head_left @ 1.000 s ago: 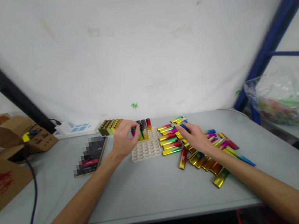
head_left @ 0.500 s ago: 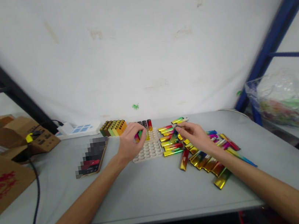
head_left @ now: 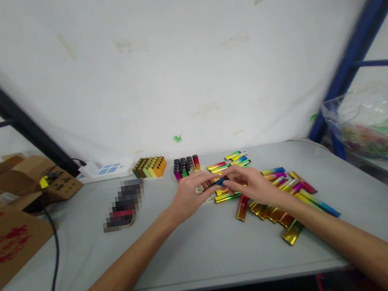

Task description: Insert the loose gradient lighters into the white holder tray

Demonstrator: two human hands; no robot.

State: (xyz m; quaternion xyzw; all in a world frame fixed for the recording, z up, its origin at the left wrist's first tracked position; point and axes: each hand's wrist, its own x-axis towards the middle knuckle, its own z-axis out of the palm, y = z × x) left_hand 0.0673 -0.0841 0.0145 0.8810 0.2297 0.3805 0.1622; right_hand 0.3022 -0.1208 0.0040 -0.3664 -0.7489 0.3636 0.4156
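Note:
My left hand (head_left: 194,192) and my right hand (head_left: 252,184) meet above the middle of the table. Between their fingertips is a small shiny blue flat tube (head_left: 220,181), mostly covered by the fingers. Both hands are closed on it. Behind my left hand stand several dark-topped coloured tubes (head_left: 183,165), upright in a white tray with round holes (head_left: 209,199), which the hand largely hides. Loose metallic tubes in gold, red, green and blue (head_left: 293,233) lie beside and under my right hand and forearm.
A bundle of yellow-green and orange tubes (head_left: 149,166) stands near the wall. At the left are a phone (head_left: 125,205), a white power strip (head_left: 110,169), a black cable (head_left: 56,261) and cardboard boxes (head_left: 13,243). A clear plastic bag (head_left: 371,125) sits at the right.
My left hand has moved right, from the upright tubes to my right hand. The tube in my right hand, angled before, now lies nearly level between both hands' fingers.

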